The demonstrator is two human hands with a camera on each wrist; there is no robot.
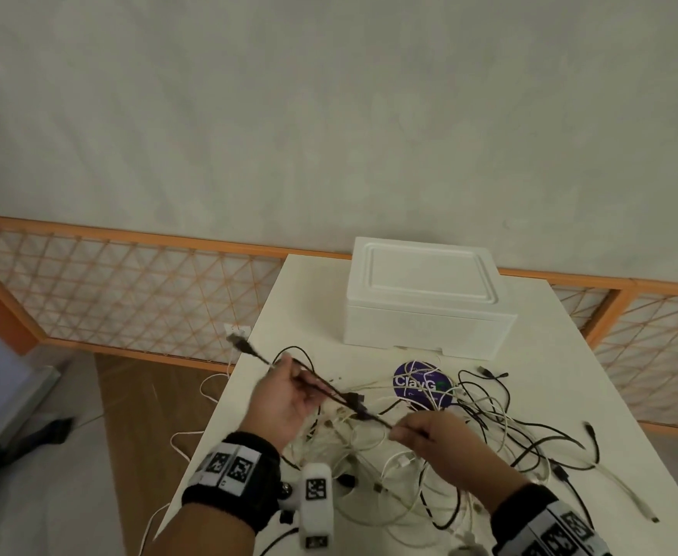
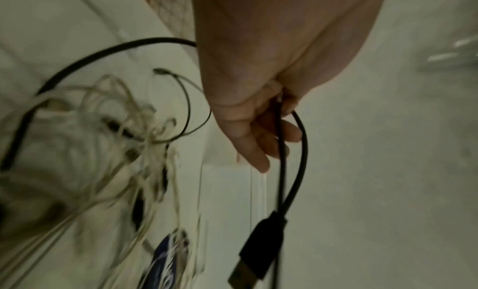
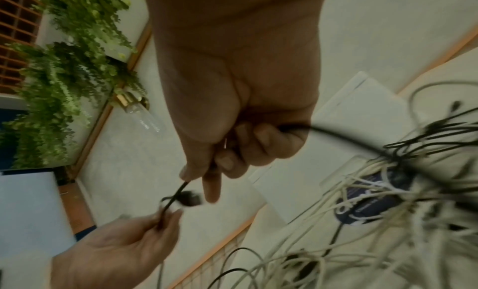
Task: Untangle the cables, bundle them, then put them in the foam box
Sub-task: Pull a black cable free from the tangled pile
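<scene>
Both hands stretch one thin black cable above the tangle.
The left hand (image 1: 285, 399) and right hand (image 1: 441, 439) each pinch the thin black rubbery cable (image 1: 329, 389), taut over matte white and black cables (image 1: 486, 427) heaped mid-counter (image 1: 570, 355); the left wrist view shows its USB plug (image 2: 254, 250). The closed white foam box (image 1: 425, 298) sits at the far edge.

Pinched in the left hand (image 1: 285, 399), a black cable (image 1: 331, 389) looks like matt rubbery plastic, and beyond the right hand (image 1: 437, 439) stands a matt, faintly grainy white foam box (image 1: 425, 311).
</scene>
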